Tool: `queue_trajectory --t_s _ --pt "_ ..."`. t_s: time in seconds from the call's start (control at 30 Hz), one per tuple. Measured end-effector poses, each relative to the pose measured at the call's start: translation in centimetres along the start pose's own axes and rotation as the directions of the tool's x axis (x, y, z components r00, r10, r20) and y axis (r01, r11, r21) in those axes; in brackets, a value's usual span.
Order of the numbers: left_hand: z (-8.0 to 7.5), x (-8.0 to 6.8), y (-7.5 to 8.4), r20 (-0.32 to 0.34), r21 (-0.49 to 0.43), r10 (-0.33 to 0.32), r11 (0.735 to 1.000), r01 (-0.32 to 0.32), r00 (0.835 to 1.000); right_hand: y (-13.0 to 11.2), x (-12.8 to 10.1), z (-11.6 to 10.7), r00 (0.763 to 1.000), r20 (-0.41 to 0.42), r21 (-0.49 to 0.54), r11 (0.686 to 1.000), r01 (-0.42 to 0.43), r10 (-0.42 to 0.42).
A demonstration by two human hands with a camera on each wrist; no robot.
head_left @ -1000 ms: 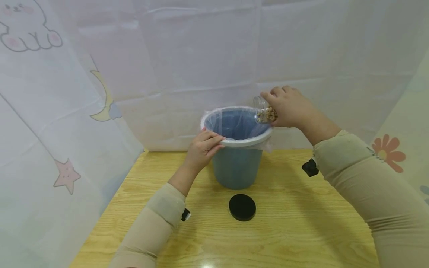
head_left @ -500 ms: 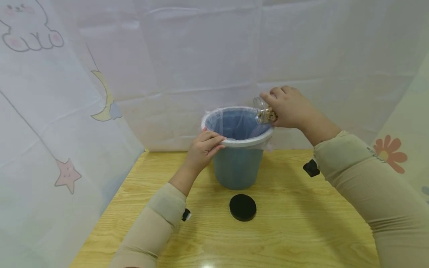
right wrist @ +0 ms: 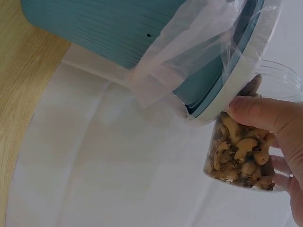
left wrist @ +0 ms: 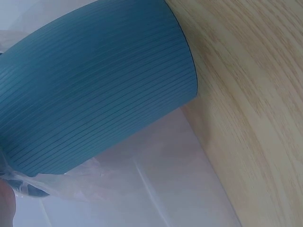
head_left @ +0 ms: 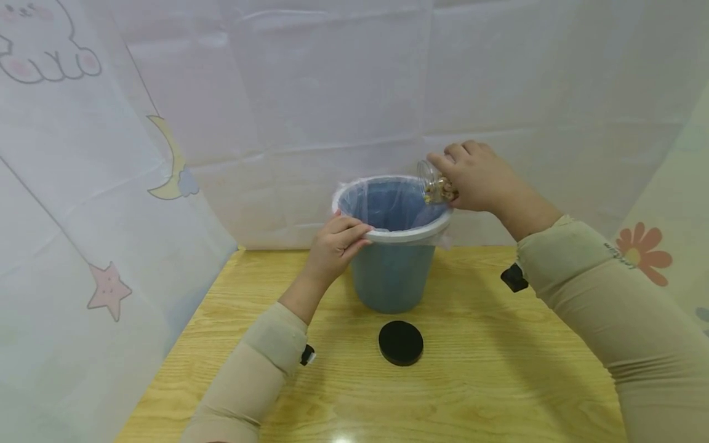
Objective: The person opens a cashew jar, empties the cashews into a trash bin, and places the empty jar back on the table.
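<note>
In the head view a blue trash bin point(head_left: 392, 277) with a white rim point(head_left: 412, 234) and a clear plastic liner point(head_left: 362, 197) stands upright. My left hand point(head_left: 334, 243) grips the rim at its near left, fingers over the edge and thumb outside. At the right side of the rim, my right hand point(head_left: 475, 178) holds a clear jar point(head_left: 426, 172) tipped on its side, its open mouth turned over the bin. Brown, cashew-like nuts point(right wrist: 244, 151) lie inside the jar, pressed against its lower wall. In the left wrist view only the bin wall point(left wrist: 104, 80) and a fingertip point(left wrist: 5, 203) show.
A round black lid point(head_left: 401, 343) lies on the wooden table point(head_left: 471, 381) in front of the bin. Close behind the bin hangs a pale sheet point(head_left: 332, 92). Printed sheets also close off both sides.
Inside the tilted jar the nuts have shifted a little toward the mouth. Both hands and the bin keep nearly the same place.
</note>
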State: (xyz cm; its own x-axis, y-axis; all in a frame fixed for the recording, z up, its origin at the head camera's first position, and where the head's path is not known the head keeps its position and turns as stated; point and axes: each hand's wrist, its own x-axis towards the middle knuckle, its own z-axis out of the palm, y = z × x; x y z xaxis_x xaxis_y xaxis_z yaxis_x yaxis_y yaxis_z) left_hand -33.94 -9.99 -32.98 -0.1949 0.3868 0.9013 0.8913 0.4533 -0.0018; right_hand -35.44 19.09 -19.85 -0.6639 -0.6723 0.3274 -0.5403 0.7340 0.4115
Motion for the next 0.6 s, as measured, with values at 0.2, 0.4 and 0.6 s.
queue_trajectory --t_s 0.2,0.4,0.6 --pt "0.0 0.09 0.12 -0.006 0.004 0.003 1.0 -0.003 1.0 0.05 -0.15 -0.01 1.0 0.002 0.013 1.0 -0.016 0.016" --pt "-0.03 0.14 0.27 -0.005 -0.007 -0.001 1.0 0.001 1.0 0.04 -0.19 -0.04 1.0 0.0 0.006 1.0 -0.008 0.008" --pt "-0.16 0.14 0.34 -0.002 -0.013 -0.004 1.0 0.004 1.0 -0.04 -0.2 -0.11 1.0 0.01 0.006 1.0 -0.009 0.009"
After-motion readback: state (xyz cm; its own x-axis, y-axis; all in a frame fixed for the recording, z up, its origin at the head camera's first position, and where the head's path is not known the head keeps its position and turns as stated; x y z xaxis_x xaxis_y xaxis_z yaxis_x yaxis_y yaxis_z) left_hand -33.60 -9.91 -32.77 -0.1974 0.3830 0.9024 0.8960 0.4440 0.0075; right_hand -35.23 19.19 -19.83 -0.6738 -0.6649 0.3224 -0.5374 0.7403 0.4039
